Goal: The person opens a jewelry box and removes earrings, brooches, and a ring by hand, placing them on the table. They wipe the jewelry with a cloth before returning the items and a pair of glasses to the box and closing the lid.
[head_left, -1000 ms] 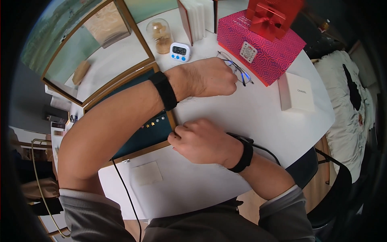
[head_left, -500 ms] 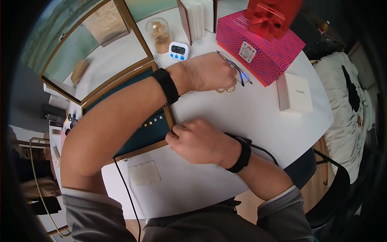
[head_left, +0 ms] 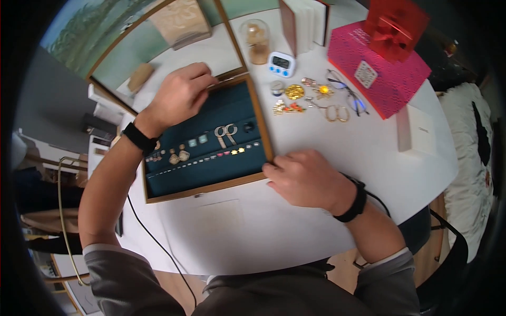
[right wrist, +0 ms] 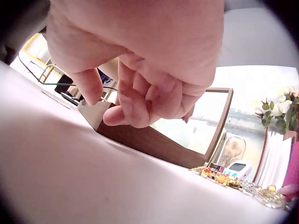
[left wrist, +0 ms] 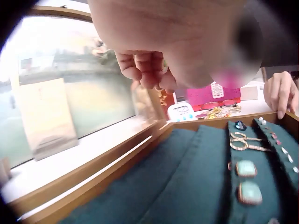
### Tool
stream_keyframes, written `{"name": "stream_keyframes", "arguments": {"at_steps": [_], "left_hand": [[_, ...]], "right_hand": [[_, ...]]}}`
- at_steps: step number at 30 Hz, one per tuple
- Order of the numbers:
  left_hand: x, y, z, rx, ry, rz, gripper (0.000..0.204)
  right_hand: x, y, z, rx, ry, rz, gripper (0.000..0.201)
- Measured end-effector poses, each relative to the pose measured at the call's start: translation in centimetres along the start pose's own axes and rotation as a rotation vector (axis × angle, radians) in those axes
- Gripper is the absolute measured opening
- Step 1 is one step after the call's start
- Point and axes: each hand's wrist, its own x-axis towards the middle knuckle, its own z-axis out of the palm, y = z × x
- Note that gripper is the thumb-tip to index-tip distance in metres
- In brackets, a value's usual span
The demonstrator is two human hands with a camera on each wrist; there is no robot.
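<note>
A wooden jewelry box stands with its glass lid raised, lined in dark green velvet. My left hand hovers over the back of the box near the hinge, fingers curled. In the left wrist view, a tiny greenish-gold piece of jewelry shows between its fingers, mostly hidden. My right hand grips the box's near right corner, thumb and fingers on either side of it. Rows of earrings fill the front slots, among them pale green square earrings, looped sparkling earrings and gold star studs.
Right of the box lie loose gold jewelry, hoop earrings and eyeglasses. Behind them stand a digital timer, a glass dome and a patterned pink box. A white box sits farther right.
My left hand has moved left from the loose jewelry to over the jewelry box, uncovering the pile and the earring rows. The right hand stays at the box corner; the head view has shifted.
</note>
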Motion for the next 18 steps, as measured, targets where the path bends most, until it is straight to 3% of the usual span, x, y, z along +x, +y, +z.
{"name": "stream_keyframes", "arguments": {"at_steps": [3,4,6,8,11,14,18], "left_hand": [[-6.7,-1.9,-1.6,0.018,-0.093,-0.262,0.021],[-8.7,-2.2,-2.0,0.028,-0.097,-0.273,0.021],[-12.1,-2.5,-2.8,0.02,-0.274,-0.402,0.021],[-14.5,-2.3,-3.8,0.032,-0.322,-0.405,0.02],[-17.3,-2.1,-4.2,-0.025,-0.468,-0.616,0.026],[-18.4,-1.9,-3.9,-0.068,-0.499,-0.611,0.026],[-19.2,-1.4,-3.3,-0.071,-0.419,-0.623,0.029]], "right_hand": [[0.0,-0.3,-0.2,-0.006,-0.001,0.031,0.014],[0.0,-0.3,-0.2,-0.02,-0.027,0.037,0.017],[0.1,-0.3,-0.4,-0.032,-0.056,0.033,0.019],[0.2,-0.4,-0.5,-0.025,-0.066,0.04,0.019],[0.3,-0.5,-0.5,0.009,-0.067,0.063,0.021],[0.3,-0.4,-0.5,0.021,-0.059,0.051,0.023],[0.2,-0.4,-0.5,0.013,-0.067,0.057,0.025]]}}
